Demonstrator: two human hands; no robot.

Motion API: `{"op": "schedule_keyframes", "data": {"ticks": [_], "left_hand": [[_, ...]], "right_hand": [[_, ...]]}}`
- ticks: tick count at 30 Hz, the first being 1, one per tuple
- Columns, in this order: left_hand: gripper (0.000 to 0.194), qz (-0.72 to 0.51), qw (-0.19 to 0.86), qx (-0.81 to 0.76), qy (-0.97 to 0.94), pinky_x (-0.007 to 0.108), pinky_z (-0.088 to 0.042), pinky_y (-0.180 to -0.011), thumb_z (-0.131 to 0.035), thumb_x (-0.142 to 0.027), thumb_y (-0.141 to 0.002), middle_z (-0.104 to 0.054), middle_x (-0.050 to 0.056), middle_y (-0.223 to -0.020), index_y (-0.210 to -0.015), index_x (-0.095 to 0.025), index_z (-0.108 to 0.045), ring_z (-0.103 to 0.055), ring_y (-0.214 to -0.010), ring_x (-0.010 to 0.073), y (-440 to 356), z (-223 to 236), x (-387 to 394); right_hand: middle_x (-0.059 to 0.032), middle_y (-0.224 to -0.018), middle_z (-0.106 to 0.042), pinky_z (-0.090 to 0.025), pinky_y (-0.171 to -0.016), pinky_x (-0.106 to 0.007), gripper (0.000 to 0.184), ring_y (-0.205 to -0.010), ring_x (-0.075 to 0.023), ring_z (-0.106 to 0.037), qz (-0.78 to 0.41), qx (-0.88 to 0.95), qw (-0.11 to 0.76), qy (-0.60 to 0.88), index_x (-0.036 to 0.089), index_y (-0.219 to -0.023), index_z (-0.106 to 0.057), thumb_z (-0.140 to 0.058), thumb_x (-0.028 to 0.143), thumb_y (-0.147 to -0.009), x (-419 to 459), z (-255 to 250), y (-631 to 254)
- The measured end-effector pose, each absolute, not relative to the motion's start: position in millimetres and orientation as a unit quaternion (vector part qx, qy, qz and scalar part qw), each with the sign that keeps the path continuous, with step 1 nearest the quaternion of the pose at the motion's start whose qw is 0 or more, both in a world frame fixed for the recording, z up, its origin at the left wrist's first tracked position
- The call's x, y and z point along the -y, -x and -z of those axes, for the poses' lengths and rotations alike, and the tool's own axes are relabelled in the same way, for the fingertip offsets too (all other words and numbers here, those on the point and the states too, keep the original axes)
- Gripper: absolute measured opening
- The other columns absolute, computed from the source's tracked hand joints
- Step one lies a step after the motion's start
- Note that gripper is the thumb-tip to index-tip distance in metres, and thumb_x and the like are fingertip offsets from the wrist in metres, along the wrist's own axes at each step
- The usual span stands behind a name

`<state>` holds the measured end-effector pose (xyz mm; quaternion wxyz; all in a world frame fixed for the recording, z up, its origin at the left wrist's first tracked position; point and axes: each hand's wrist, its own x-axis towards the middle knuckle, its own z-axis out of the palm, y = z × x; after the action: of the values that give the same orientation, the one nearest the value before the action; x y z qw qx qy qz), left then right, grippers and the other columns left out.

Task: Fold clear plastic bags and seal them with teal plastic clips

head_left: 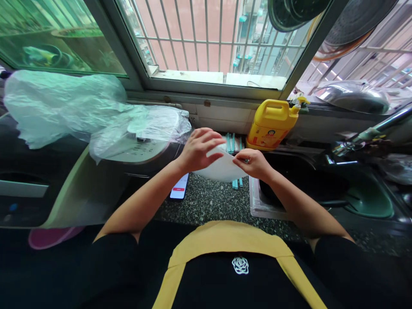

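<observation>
- Between the two hands, above the speckled counter [209, 201], is a white plate [222, 169], held at its edges.
- The left hand [198, 150] grips the plate's left edge, fingers curled over the top.
- The right hand [254, 164] pinches the right edge, closed on it.
- Just beyond the right hand stands a yellow bottle [273, 124]; below that hand is the sink [289, 184].
- Under the left wrist lies a phone [179, 187].
- Left of the left hand sits a cooker [141, 146] wrapped in a plastic bag [64, 107].
</observation>
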<state>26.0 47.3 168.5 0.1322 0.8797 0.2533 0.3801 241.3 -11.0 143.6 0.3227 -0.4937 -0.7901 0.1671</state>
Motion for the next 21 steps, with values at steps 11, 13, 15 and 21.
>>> {"op": "schedule_keyframes", "data": {"ticks": [11, 13, 15, 21], "left_hand": [[0.019, -0.279, 0.13, -0.231, -0.923, 0.036, -0.038, -0.084, -0.056, -0.034, -0.08, -0.066, 0.003, -0.073, -0.068, -0.026, -0.068, -0.053, -0.081, 0.0197, -21, -160, -67], [0.02, -0.292, 0.155, -0.244, -0.912, 0.035, -0.04, -0.08, -0.057, -0.035, -0.079, -0.066, 0.003, -0.07, -0.067, -0.024, -0.068, -0.053, -0.078, 0.019, -13, -159, -70], [0.02, -0.31, 0.191, -0.256, -0.896, 0.034, -0.042, -0.077, -0.058, -0.035, -0.078, -0.066, 0.003, -0.069, -0.065, -0.023, -0.067, -0.053, -0.075, 0.0181, -8, -157, -72], [0.022, -0.365, 0.336, -0.345, -0.797, 0.027, -0.044, -0.067, -0.061, -0.038, -0.074, -0.064, 0.002, -0.067, -0.068, -0.017, -0.066, -0.054, -0.066, 0.0134, 5, -154, -70]], "right_hand": [[-0.002, -0.06, -0.058, -0.035, -0.058, -0.027, 0.022, -0.058, -0.0114, -0.047, -0.147, 0.794, 0.307, 0.503, 0.018, -0.062, -0.064, -0.057, 0.028, -0.079, 13, -142, -243], [-0.002, -0.061, -0.059, -0.035, -0.058, -0.027, 0.021, -0.058, -0.0114, -0.048, -0.156, 0.789, 0.312, 0.506, 0.018, -0.062, -0.064, -0.057, 0.028, -0.079, 14, -141, -246], [-0.0015, -0.06, -0.059, -0.036, -0.058, -0.027, 0.019, -0.058, -0.0113, -0.048, -0.165, 0.784, 0.318, 0.507, 0.018, -0.063, -0.065, -0.058, 0.028, -0.078, 14, -141, -248], [-0.0022, -0.064, -0.061, -0.041, -0.062, -0.029, 0.018, -0.062, -0.0134, -0.052, -0.214, 0.749, 0.37, 0.507, 0.019, -0.064, -0.063, -0.061, 0.032, -0.076, 21, -145, -263]]}}
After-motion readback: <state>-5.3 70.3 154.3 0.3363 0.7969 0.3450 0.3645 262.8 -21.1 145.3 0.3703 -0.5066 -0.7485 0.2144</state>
